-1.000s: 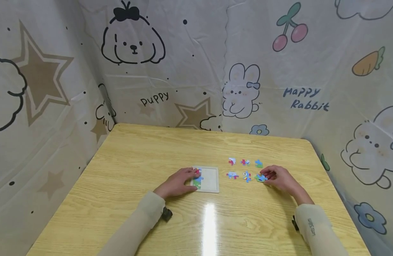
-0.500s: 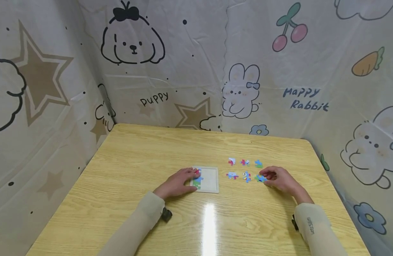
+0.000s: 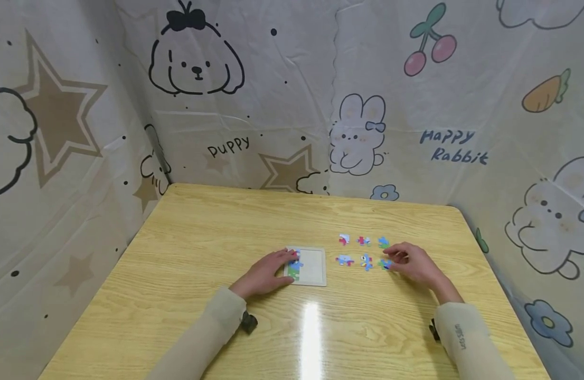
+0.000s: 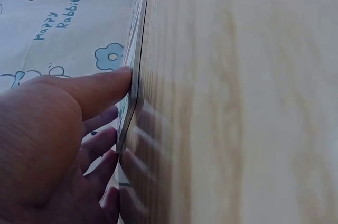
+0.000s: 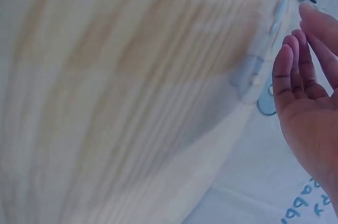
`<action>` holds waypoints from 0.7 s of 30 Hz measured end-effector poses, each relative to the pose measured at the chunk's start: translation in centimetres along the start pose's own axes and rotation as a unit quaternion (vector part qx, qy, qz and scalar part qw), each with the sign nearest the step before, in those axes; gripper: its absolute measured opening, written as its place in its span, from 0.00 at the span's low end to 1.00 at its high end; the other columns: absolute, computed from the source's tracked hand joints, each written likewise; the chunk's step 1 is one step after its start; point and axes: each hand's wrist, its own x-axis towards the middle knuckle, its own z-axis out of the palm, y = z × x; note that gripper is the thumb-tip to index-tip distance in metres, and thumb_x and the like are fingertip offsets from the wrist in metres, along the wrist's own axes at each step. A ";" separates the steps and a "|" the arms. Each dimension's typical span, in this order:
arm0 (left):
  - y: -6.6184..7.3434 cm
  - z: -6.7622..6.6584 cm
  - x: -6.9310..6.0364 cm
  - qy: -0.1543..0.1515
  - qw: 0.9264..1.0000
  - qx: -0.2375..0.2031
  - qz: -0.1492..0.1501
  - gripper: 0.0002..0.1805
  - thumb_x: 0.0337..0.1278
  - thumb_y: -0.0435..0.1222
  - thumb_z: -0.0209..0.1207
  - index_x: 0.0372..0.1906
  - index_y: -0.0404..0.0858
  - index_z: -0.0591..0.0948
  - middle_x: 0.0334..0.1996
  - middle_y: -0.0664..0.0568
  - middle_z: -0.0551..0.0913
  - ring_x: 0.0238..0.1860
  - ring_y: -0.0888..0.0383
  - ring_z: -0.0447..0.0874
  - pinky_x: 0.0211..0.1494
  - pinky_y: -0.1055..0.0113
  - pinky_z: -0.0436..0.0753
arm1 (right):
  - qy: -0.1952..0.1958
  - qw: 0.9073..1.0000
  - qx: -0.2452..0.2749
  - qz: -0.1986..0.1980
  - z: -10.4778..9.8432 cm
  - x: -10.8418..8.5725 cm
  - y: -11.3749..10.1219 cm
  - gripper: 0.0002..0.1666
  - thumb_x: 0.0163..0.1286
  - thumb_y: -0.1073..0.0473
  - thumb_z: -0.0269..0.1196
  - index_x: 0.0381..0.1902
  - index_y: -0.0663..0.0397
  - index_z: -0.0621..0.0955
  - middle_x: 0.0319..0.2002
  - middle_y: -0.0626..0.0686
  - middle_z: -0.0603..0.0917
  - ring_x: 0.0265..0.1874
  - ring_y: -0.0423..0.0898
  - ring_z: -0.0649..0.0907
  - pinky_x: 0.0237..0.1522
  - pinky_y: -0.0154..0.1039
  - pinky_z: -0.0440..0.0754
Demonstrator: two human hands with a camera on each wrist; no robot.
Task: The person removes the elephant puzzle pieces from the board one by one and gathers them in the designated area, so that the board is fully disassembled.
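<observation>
Left grip [image 3: 263,272] over a jigsaw tray [image 3: 313,266], right grip [image 3: 415,264] beside loose pieces

The jigsaw tray lay flat on the bench [image 3: 216,227], just right of the left grip and partly under its fingers. Nearly square, it showed no clear long axis. Along the side nearest that grip, a seated strip of pieces [image 3: 294,271] ran lengthwise from near edge to far edge, green at the near end and red at the far one. The tray's floor farther from the grip was bare.

The left grip was spread, thumb by the near left corner and fingers toward the far left one, probably to keep the tray from sliding.

The right grip was loosely curved, thumb and fingers apart, with nothing visibly pinched. A blue-and-green piece [image 3: 384,264] lay at its fingertips; contact could not be told, nor its long axis, since the grip hid part of it. Just beyond the index finger lay a second green-and-blue piece [image 3: 383,241].

Farther left of the right grip, a bird-eyed piece [image 3: 366,262] pointed its long axis near to far, while a pale blue piece [image 3: 344,260] lay sideways. Beyond these sat a red-and-blue piece [image 3: 363,241] and a red-and-white piece [image 3: 344,239]. The gaps presumably let each be lifted singly.
</observation>
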 end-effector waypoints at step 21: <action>0.5 -0.2 -0.6 0.040 0.999 -0.025 0.011 0.31 0.66 0.43 0.68 0.71 0.43 0.77 0.77 0.47 0.68 0.79 0.43 0.62 0.79 0.44 0.65 | 0.001 0.997 0.055 -0.049 5.3 4.1 -8.2 0.16 0.72 0.64 0.67 0.55 0.63 0.85 0.50 0.62 0.85 0.42 0.49 0.83 0.43 0.37 0.83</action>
